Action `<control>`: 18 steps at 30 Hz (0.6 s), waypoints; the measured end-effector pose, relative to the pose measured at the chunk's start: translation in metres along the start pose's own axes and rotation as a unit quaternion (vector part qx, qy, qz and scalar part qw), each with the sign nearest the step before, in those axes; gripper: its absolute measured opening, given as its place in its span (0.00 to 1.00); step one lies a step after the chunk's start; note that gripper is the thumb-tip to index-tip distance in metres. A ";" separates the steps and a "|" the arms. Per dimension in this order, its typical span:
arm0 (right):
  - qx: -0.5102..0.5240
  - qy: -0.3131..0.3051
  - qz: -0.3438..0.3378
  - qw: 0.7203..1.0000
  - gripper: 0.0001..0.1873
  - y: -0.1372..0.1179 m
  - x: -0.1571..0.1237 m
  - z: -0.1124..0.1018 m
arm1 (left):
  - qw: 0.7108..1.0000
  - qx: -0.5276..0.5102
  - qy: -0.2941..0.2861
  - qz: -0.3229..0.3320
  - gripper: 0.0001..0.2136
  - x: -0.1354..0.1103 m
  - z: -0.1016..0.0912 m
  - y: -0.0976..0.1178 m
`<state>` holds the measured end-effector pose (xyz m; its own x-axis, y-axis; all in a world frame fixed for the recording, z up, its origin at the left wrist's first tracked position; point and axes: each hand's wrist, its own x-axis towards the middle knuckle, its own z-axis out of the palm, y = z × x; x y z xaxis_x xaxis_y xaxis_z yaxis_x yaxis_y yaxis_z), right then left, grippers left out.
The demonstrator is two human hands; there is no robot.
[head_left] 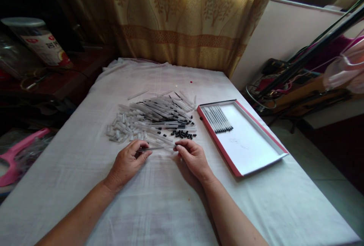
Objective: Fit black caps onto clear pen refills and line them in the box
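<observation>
- The cloth-covered bench (142, 208) fills the middle; a golden curtain (182, 45) hangs at twelve o'clock.
- The left hand (131, 159) and the right hand (193, 158) face each other; both grips are closed, pinching one thin rod (159, 148) between them.
- At twelve o'clock from the hands lie many clear tubes (153, 109).
- At three o'clock, a red-edged tray (256, 151) carries a row of dark-tipped rods (217, 119).

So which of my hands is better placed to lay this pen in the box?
Probably the right hand: it is nearer the box, which lies to its right, and is at one end of the pen. The left hand, at the other end, is farther away.
</observation>
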<state>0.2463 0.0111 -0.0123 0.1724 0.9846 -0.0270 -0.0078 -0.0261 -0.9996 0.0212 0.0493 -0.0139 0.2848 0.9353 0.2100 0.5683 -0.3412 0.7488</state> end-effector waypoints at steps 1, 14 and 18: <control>0.002 0.003 0.004 1.000 0.09 0.000 0.000 0.000 | 1.000 0.004 -0.008 -0.007 0.15 0.000 -0.001 0.000; 0.016 -0.001 0.016 1.000 0.10 0.003 0.001 0.001 | 1.000 -0.003 0.007 0.013 0.10 0.005 0.002 -0.004; 0.016 0.005 0.017 1.000 0.11 0.003 0.003 0.002 | 1.000 -0.010 0.017 0.021 0.08 0.004 0.006 -0.004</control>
<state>0.2453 0.0142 -0.0158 0.1814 0.9815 -0.0610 -0.0459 -0.0535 -0.9975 0.0244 0.0541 -0.0197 0.2807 0.9233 0.2622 0.5407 -0.3778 0.7516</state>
